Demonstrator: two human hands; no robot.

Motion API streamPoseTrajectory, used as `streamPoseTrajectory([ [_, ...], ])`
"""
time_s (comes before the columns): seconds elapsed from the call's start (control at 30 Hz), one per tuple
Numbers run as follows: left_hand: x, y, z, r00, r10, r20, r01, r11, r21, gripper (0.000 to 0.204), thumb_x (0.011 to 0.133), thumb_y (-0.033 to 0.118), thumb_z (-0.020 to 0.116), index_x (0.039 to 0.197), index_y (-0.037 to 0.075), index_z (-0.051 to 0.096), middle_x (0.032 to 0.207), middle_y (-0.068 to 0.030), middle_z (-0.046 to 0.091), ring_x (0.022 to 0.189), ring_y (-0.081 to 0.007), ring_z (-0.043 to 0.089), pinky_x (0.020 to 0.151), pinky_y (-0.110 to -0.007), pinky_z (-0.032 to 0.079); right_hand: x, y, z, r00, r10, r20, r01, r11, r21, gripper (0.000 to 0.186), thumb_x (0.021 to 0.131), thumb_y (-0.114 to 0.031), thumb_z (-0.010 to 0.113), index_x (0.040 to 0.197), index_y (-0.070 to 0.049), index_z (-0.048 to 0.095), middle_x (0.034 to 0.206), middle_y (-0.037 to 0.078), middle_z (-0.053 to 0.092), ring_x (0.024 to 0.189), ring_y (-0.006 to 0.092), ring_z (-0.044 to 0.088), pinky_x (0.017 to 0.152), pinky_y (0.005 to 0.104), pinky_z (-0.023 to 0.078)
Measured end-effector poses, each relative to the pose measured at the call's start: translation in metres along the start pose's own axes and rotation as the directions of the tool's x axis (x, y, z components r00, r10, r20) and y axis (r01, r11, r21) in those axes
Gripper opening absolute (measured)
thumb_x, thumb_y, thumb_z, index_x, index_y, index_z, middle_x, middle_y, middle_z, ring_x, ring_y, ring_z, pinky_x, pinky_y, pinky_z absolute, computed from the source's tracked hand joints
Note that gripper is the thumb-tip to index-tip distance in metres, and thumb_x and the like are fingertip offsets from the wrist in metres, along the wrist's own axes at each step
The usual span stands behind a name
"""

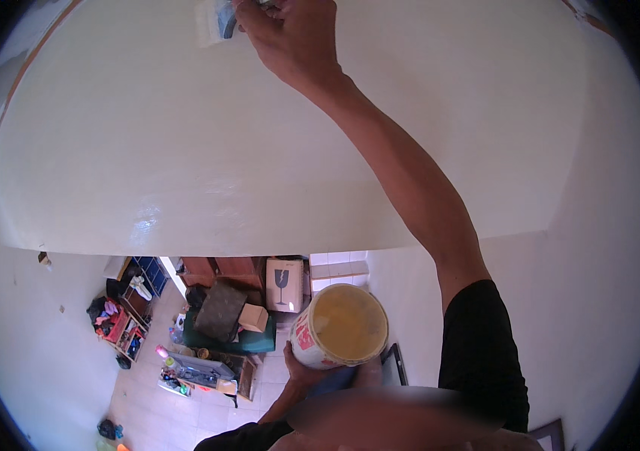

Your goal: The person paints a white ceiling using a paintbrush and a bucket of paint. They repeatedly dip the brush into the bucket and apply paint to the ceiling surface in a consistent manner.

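My right hand [294, 37] is raised at the top of the view, its fingers closed around a paintbrush. The paintbrush [226, 19] shows a blue-grey part and a pale, wide end lying against the cream wall [282, 150]; its handle is mostly hidden by my fingers. Low in front of my body, my left hand [309, 371] supports a white bucket [304, 338] with red markings from its lower left side. Inside the bucket is a yellowish liquid [342, 319], visible through the open top.
Glossy, wet-looking patches [145, 218] show on the wall's lower left. Far below, the tiled floor holds a cardboard box [285, 286], a dark green piece of furniture [260, 340], a low cluttered table [245, 376] and a rack of items [128, 327]. A side wall [606, 286] stands at right.
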State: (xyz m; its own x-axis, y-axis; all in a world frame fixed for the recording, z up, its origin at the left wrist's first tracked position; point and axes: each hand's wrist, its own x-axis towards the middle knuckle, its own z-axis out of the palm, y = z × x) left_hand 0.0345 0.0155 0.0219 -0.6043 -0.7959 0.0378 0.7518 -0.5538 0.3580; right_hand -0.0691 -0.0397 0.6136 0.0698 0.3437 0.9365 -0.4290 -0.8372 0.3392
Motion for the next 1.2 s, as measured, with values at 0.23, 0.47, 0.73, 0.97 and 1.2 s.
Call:
streamPoseTrajectory([
  [0.23,-0.006,0.001,-0.005,1.000,-0.023,0.003,0.024,0.993,-0.119,0.085,0.082,0.077,0.029,0.151,0.028,0.033,0.154,-0.0080,0.035,0.140,-0.0419,0.032,0.104,-0.075,0.026,0.004,0.002,-0.104,0.963,0.248,-0.108,-0.255,0.965,-0.063,0.008,0.091,-0.010,0.066,0.087,-0.004,0.062,0.070,0.001,0.061,0.060,0.0083,0.056,0.054,0.0277,0.047],
  [0.47,0.001,0.000,-0.005,0.999,-0.032,0.029,0.035,0.993,-0.111,0.085,0.081,0.077,0.029,0.151,0.028,0.033,0.154,-0.0080,0.035,0.140,-0.0417,0.032,0.104,-0.074,0.026,0.015,-0.009,-0.260,0.997,-0.014,-0.077,-0.063,0.439,-0.896,0.024,0.090,-0.030,0.066,0.092,-0.006,0.073,0.072,0.008,0.071,0.065,0.0183,0.070,0.059,0.0321,0.053],
  [0.73,-0.001,0.005,-0.008,1.000,-0.013,-0.015,0.011,0.997,-0.073,0.086,0.080,0.077,0.029,0.151,0.028,0.032,0.155,-0.0079,0.034,0.141,-0.0414,0.032,0.104,-0.074,0.026,-0.007,-0.007,-0.034,0.965,-0.114,0.236,0.233,0.786,-0.573,0.022,0.079,-0.011,0.060,0.085,-0.025,0.076,0.081,0.003,0.070,0.070,0.0256,0.068,0.060,0.0397,0.055],
  [0.97,0.003,0.001,-0.011,0.999,0.017,-0.038,-0.020,0.998,-0.063,0.087,0.080,0.078,0.030,0.151,0.029,0.032,0.155,-0.0080,0.034,0.141,-0.0411,0.031,0.104,-0.073,0.027,-0.017,-0.051,0.075,0.951,-0.216,0.221,0.252,0.956,-0.151,0.010,0.083,-0.016,0.065,0.084,-0.009,0.071,0.074,0.013,0.070,0.063,0.0262,0.069,0.054,0.0381,0.054],
  [1.2,0.003,-0.002,-0.010,0.999,0.016,-0.036,-0.018,0.998,-0.059,0.089,0.078,0.080,0.031,0.152,0.030,0.030,0.157,-0.0088,0.030,0.142,-0.0414,0.029,0.105,-0.073,0.026,-0.012,0.049,-0.036,0.996,-0.064,0.056,0.085,0.809,-0.581,0.012,0.075,-0.018,0.067,0.085,-0.014,0.073,0.077,0.012,0.069,0.070,0.0292,0.068,0.063,0.0440,0.055],
])
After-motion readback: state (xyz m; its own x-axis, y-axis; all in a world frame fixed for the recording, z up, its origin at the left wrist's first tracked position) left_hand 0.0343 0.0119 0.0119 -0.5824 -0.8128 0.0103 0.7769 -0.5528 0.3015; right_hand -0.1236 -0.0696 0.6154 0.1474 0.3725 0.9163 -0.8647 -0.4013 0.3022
